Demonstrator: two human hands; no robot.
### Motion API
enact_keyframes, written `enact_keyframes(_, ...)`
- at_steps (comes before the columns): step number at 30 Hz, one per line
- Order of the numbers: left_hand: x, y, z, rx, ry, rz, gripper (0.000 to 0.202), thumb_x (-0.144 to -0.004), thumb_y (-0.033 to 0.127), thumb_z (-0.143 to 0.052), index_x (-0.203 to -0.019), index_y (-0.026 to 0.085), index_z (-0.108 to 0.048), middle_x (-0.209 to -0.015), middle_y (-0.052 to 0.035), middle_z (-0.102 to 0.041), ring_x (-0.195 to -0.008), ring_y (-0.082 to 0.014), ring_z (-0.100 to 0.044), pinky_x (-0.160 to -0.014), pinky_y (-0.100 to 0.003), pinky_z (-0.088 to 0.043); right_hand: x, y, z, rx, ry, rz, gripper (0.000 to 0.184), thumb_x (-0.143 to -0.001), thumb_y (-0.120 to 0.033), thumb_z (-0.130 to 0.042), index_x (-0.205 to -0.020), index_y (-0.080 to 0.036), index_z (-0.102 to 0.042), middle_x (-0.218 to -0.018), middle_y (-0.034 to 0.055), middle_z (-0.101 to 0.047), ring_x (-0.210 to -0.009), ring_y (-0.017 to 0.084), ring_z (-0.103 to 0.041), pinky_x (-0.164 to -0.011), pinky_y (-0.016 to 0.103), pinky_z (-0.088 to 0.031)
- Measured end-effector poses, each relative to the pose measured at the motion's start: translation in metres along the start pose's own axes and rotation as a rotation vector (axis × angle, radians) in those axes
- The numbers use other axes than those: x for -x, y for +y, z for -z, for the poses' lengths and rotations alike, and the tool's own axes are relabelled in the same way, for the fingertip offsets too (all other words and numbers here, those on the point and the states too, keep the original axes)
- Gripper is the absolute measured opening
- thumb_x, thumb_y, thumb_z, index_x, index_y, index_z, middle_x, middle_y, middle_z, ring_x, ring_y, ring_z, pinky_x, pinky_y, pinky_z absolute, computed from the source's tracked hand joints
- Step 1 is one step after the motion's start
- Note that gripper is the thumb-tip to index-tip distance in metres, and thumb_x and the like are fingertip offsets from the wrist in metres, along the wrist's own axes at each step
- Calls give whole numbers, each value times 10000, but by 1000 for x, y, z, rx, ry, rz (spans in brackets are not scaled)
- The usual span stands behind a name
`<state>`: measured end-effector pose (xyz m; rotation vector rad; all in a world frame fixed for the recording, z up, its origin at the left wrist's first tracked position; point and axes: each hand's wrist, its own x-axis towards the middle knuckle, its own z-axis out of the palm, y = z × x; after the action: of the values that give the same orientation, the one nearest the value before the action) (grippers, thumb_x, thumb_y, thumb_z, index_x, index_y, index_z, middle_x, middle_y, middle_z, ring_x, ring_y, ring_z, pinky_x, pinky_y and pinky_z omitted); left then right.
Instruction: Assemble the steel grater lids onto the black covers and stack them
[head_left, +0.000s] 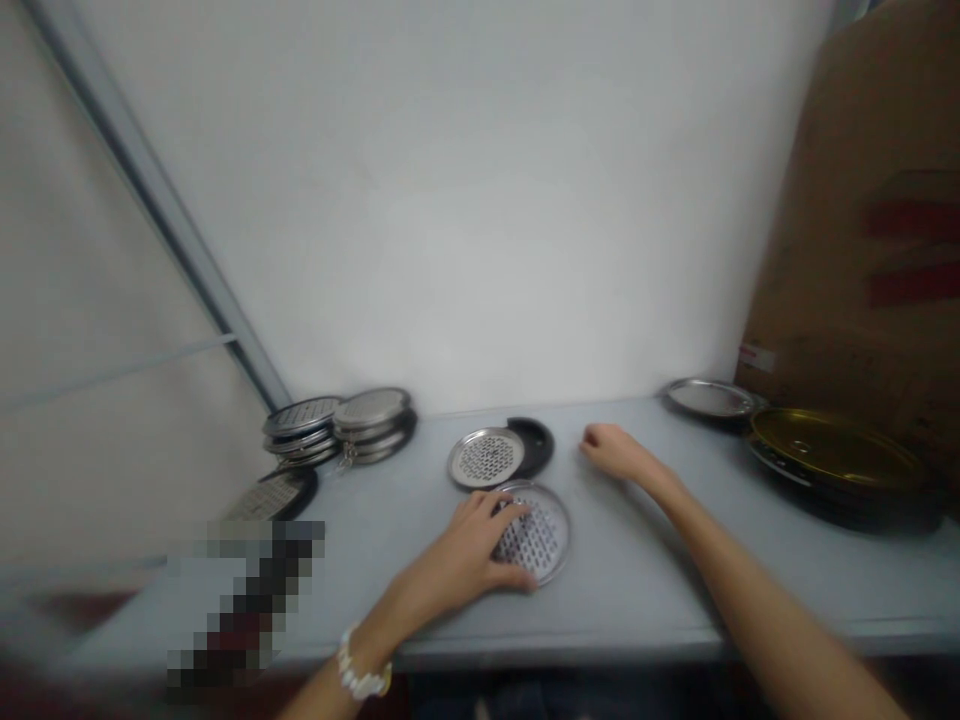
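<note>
A round metal grater [541, 535] with a perforated face lies near the middle of the table. My left hand [480, 545], with a white band on its wrist, grips its left side, thumb at the near rim and fingers over the far part. My right hand [615, 452] is closed just above the table to the right, apart from the grater; whatever its fingers hold, if anything, is hidden. Behind the gripped grater lies a second round grater [487, 458], overlapping a black curved piece [534, 447].
Stacked round graters [373, 408] and another stack [304, 415] stand at the back left, with one grater [268, 497] nearer. At right are a silver round tray [711, 398], a gold round tray [836, 447] on dark ones, and a cardboard box [847, 330]. A white wall [480, 200] bounds the table.
</note>
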<state>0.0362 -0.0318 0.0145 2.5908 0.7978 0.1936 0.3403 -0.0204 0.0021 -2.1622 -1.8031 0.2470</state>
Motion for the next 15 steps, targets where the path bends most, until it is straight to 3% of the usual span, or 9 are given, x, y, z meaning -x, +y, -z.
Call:
enact_keyframes(3,-1,1,1,-14,18,-7,672,-834,564,-699,-1422,284,-530,-1454,-99,-483,-1370,-319,-383,-1164,-491,-307,0,0,0,0,-1,5,249,-921,-207,-510,-981,-107,-730,-1028,161,-749,-916,221,-667,-712,263,-386)
enact_keyframes(9,-3,2,2,-53,50,-27,602,-812,457,-757,-1353,258,-584,-1377,-96,-527,-1308,-309,-433,-1142,-476,-334,0,-1,-2,3,1,3,258,-923,-215,-507,-983,-100,-730,-1031,178,-746,-903,230,-669,-696,271,-381)
enact_keyframes(15,-9,9,2,-82,44,-40,606,-779,461,-789,-1319,248,-614,-1325,-99,-550,-1275,-316,-454,-1126,-475,-349,0,-3,-4,-7,1,13,243,-914,-217,-529,-971,-109,-739,-1008,165,-752,-878,218,-669,-688,264,-379)
